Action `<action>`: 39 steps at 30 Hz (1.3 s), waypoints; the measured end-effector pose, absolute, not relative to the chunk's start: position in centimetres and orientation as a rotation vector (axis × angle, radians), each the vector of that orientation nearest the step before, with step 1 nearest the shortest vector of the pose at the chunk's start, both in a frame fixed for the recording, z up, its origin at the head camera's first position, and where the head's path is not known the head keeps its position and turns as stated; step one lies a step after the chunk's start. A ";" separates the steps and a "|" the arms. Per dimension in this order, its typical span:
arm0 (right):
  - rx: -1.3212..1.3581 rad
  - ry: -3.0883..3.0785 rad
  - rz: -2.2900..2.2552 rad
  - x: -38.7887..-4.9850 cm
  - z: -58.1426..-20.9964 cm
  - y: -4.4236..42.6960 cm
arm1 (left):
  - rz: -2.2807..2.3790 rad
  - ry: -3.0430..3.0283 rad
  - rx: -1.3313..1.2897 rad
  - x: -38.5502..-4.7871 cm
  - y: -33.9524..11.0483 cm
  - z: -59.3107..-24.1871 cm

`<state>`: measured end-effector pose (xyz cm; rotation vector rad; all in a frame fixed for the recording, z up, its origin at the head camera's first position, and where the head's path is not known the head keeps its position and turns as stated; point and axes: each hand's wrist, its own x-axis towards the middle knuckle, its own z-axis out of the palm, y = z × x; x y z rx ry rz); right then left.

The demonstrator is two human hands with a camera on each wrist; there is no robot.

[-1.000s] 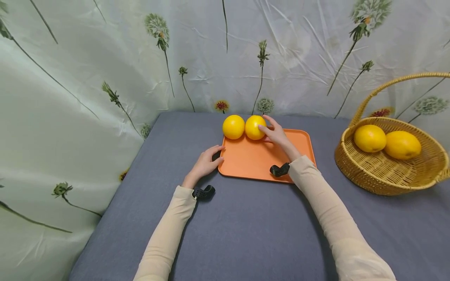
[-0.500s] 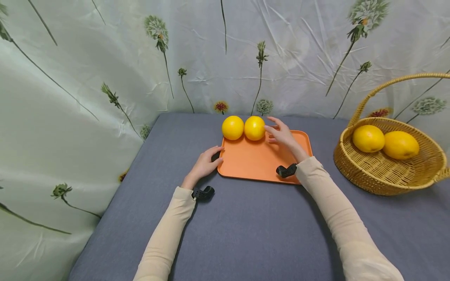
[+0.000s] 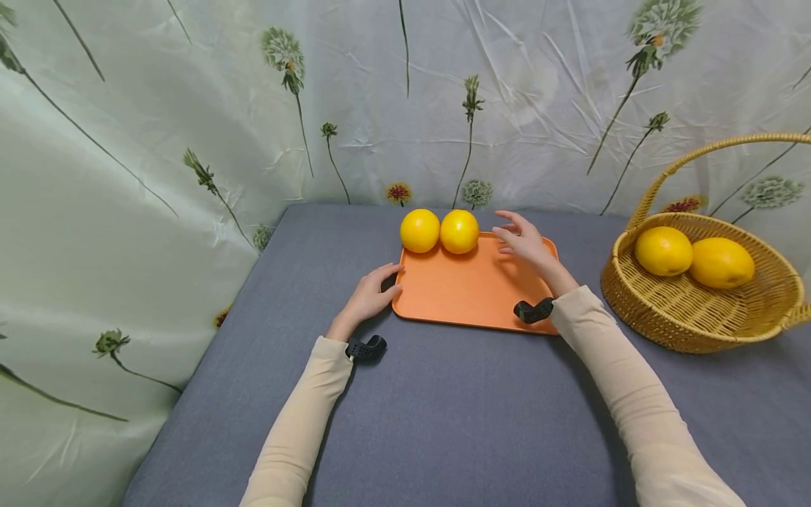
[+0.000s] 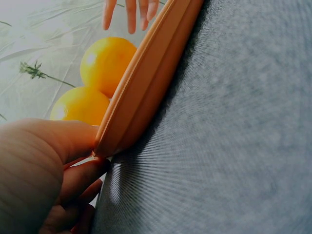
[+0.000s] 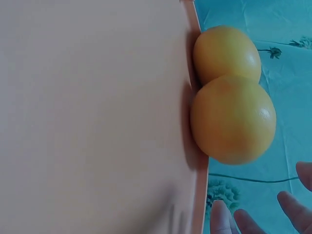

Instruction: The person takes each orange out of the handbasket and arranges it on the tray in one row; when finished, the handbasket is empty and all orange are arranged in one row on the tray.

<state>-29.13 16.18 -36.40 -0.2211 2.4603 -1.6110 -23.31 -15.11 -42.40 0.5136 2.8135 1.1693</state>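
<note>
Left hand point(image 3: 370, 292): thumb and finger look to be gripping the left edge of the orange tray point(image 3: 456, 289) — we figure that's to stop it sliding.
Tray fruit: left round fruit point(image 3: 420, 231) and right round fruit point(image 3: 460, 231), side by side at the tray's back-left corner; being up by the far rim probably keeps them from rolling.
Tray: flat on the grey-blue table point(image 3: 443, 422), handy for both hands we'd say.
Right hand point(image 3: 522, 243): free, nothing in it, fingers loosely spread over the tray's back-right part, clear of the fruit.
Wicker basket point(image 3: 646, 320): far right, handle up, cradling the rounder fruit point(image 3: 663, 251) and the longer fruit point(image 3: 721, 263) — raised sides likely hold them in.
Our count: four yellow fruits (two by two), one tray, one basket, two hands.
</note>
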 end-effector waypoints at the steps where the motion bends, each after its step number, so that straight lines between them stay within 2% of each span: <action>1: -0.230 2.466 -1.604 -29.0 -36.2 16.4 | 1.170 2.813 0.514 -23.3 -15.1 -42.4; 39: -0.270 2.759 -1.449 -25.4 -31.7 23.7 | 1.174 2.799 0.501 -23.4 -15.2 -42.5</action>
